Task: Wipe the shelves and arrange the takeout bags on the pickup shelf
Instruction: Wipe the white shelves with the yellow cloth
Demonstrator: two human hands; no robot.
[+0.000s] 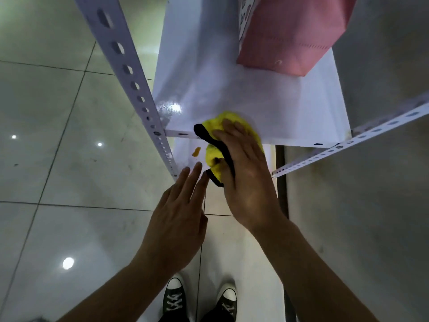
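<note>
Head view, looking straight down: my right hand [241,173] lies flat on the yellow cloth [218,145], fingers straight and pressing it onto the front edge of the white shelf [232,96]. Part of the cloth hangs over that edge, its black border showing. My left hand [178,219] hovers beside it, fingers spread and holding nothing, its tips just short of the cloth's hanging corner.

The pink takeout bag [292,33] stands at the back of the same shelf, well apart from both hands, ahead and to the right. The right hand is the nearer one to it. Between cloth and bag the shelf is bare, with a wet sheen near the left post [120,56]. An orange spot [196,151] sits on the lower level just left of the cloth.

I judge the wipe should run away from me, toward the bag.
</note>
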